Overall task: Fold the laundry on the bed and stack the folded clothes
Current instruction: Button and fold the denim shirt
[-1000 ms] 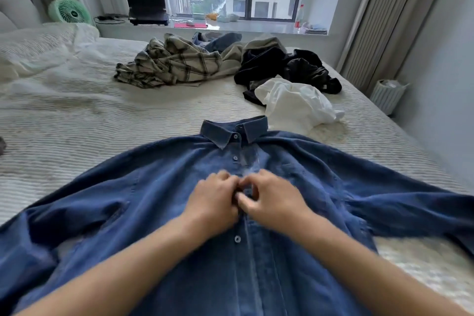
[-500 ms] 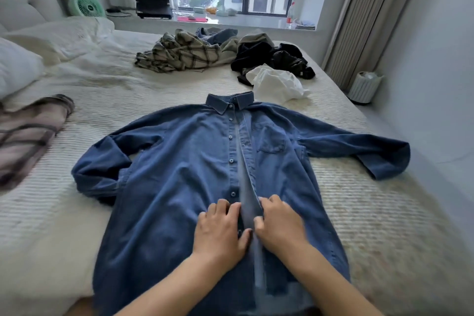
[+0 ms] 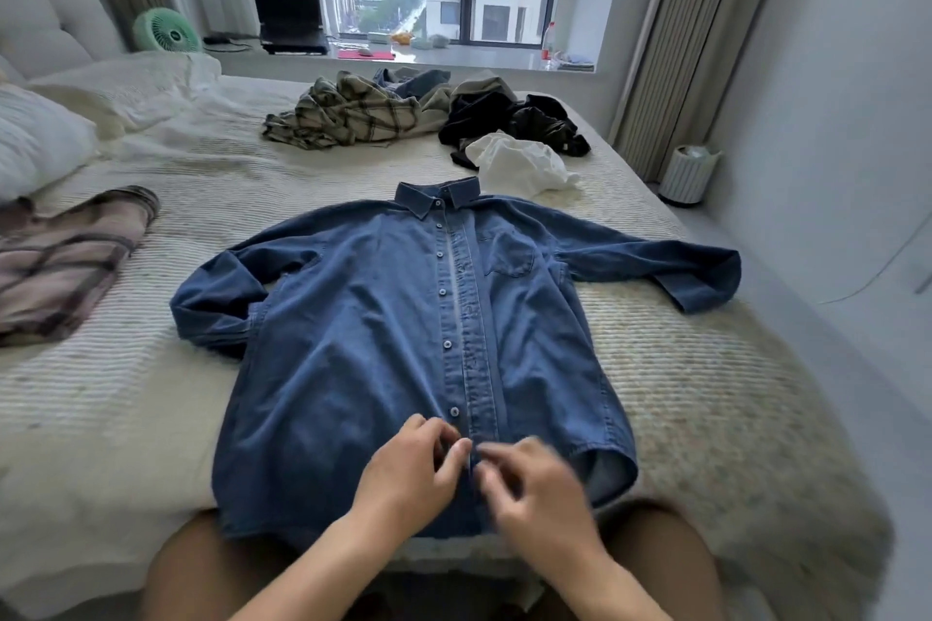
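Observation:
A blue denim shirt (image 3: 383,333) lies front up on the bed (image 3: 706,398), collar away from me and both sleeves spread out. My left hand (image 3: 408,474) and my right hand (image 3: 534,484) meet at the button placket near the hem, fingers curled and pinching the two front edges together. The right hand is motion-blurred. Further back lies a pile of unfolded laundry: a plaid shirt (image 3: 348,116), dark clothes (image 3: 509,121) and a white garment (image 3: 519,161).
A pinkish plaid garment (image 3: 60,262) lies flat at the left edge of the bed, beside pillows (image 3: 35,136). A white bin (image 3: 688,174) stands on the floor to the right. The windowsill holds a laptop (image 3: 290,15) and a green fan (image 3: 166,31).
Both hands have moved down the shirt's placket from the chest to near the hem. The view has pulled back, so the whole shirt shows.

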